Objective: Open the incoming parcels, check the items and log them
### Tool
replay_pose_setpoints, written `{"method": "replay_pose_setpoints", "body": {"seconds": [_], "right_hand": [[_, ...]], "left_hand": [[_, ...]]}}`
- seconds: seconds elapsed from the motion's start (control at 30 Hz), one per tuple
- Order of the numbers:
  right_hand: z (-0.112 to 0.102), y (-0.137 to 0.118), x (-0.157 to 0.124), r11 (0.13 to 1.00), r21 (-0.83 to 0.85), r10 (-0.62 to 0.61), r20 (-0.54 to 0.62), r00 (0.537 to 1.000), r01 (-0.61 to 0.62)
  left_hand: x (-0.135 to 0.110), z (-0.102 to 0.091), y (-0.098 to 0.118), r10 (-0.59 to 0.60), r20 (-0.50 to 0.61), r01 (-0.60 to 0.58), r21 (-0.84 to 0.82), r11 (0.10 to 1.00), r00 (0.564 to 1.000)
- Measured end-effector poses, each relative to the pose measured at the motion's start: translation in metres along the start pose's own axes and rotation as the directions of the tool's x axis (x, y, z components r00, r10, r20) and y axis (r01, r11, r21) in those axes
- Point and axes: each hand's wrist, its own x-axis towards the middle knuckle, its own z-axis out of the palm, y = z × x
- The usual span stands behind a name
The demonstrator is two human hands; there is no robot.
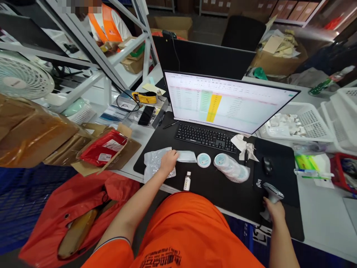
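Note:
My right hand [275, 209] is wrapped round the handle of a grey-white barcode scanner [273, 191] at the right of the black desk mat. Over a clear plastic bag [152, 163], my left hand [169, 162] has its fingers closed at the left end of a flat pale blue packet [186, 156]. To the right of this packet lies a round white-and-blue disc [203, 160]. Beyond it a stack of similar discs in clear wrap [231, 168] rests on its side. A small white bottle with a black cap [187, 181] is near the mat's front edge.
A monitor [223, 100] showing a spreadsheet stands behind a black keyboard [205, 137]. Right are a mouse [267, 166] and white baskets [304, 123]. Left are a phone [146, 115], an open carton with a red package [103, 148] and a fan [22, 76]. Another person [108, 26] is behind the frame.

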Motion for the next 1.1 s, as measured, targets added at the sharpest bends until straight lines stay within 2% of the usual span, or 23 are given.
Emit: {"method": "replay_pose_setpoints", "body": {"seconds": [0.13,0.23,0.33,0.5,0.63,0.77,0.93,1.1], "right_hand": [[0.000,-0.002,-0.003,0.995,0.011,0.099,0.009,0.995,-0.099],[-0.001,-0.004,-0.008,0.990,0.070,0.116,0.040,0.992,-0.119],[0.001,-0.006,-0.012,0.981,0.144,0.123,0.055,0.991,-0.130],[0.007,-0.007,-0.014,0.943,0.306,0.115,0.064,0.991,-0.130],[0.006,-0.009,-0.016,0.908,0.394,0.113,0.098,0.989,-0.143],[0.004,-0.013,-0.020,0.888,0.430,0.133,0.098,0.986,-0.163],[0.003,-0.023,-0.027,0.871,0.452,0.168,0.088,0.982,-0.190],[-0.002,-0.036,-0.036,0.851,0.484,0.160,0.129,0.979,-0.203]], "left_hand": [[-0.019,0.019,0.002,-0.079,-0.010,0.079,-0.028,0.996,0.997],[-0.026,0.034,0.013,-0.071,0.019,0.072,-0.085,0.994,0.997],[-0.025,0.041,0.026,-0.052,0.015,0.053,-0.164,0.985,0.999],[0.001,0.042,0.061,0.007,-0.008,-0.009,-0.290,0.957,1.000],[0.033,0.050,0.097,0.099,0.037,-0.081,-0.330,0.940,0.994],[0.055,0.059,0.118,0.088,0.091,-0.054,-0.325,0.944,0.992],[0.062,0.062,0.121,0.029,0.100,0.006,-0.332,0.943,0.995],[0.048,0.051,0.114,0.006,0.055,0.014,-0.355,0.935,0.998]]}}
